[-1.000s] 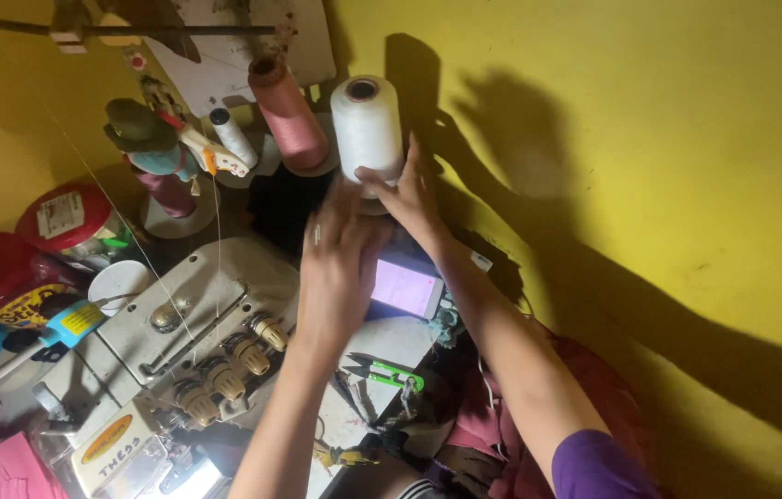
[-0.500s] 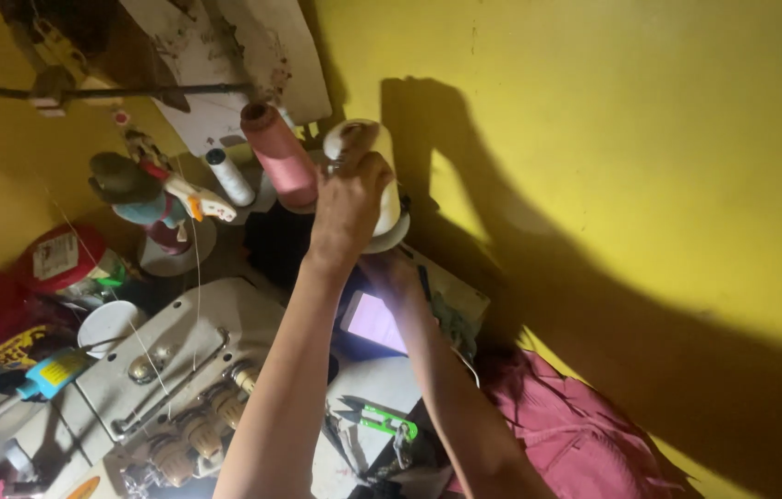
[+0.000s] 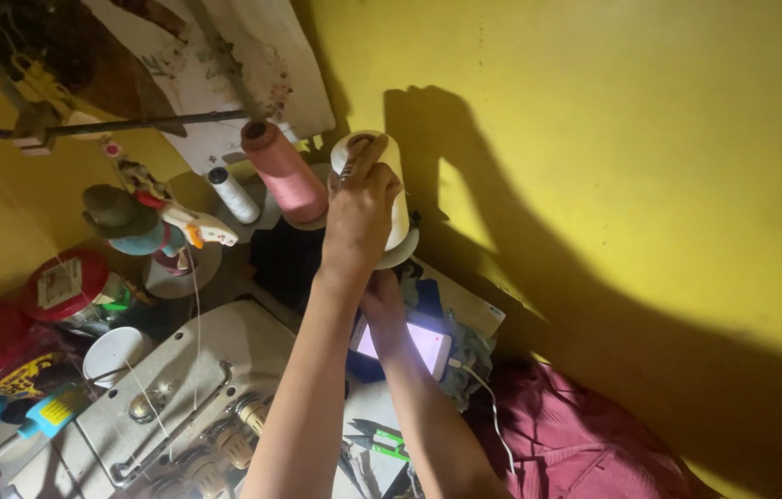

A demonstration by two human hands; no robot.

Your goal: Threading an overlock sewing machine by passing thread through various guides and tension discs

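White thread on a big cone (image 3: 397, 199) stands upright against the yellow wall (image 3: 613, 185), and the left hand (image 3: 359, 217) is wrapped over its front, fingers curled close around the cone near the top, with the thumb side up by the open core. The right hand (image 3: 382, 300) sits lower, just under the cone's flared base; the left forearm covers most of it, so I cannot tell whether its fingers are spread or closed, though it seems to touch the base from below. Just beside the white cone, to its left, a pink cone (image 3: 285, 176) leans a little, and further left stands a small white spool (image 3: 232, 194) with a dark cap. A thin dark rod (image 3: 114, 127) runs across above the cones. Below the hands a phone (image 3: 414, 344) lies with its screen lit pale violet, a white cable (image 3: 488, 407) trailing from it over dark red cloth (image 3: 585, 444). The cream sewing machine (image 3: 197, 407) (its knobs and thread guides face up) fills the lower left, with strands of thread running up from it. Green-handled snips (image 3: 382, 439) lie by the forearms. At the far left are a red round tin (image 3: 63, 282), a white cup (image 3: 114, 351) and a small figurine (image 3: 146, 222) in a grey hat.
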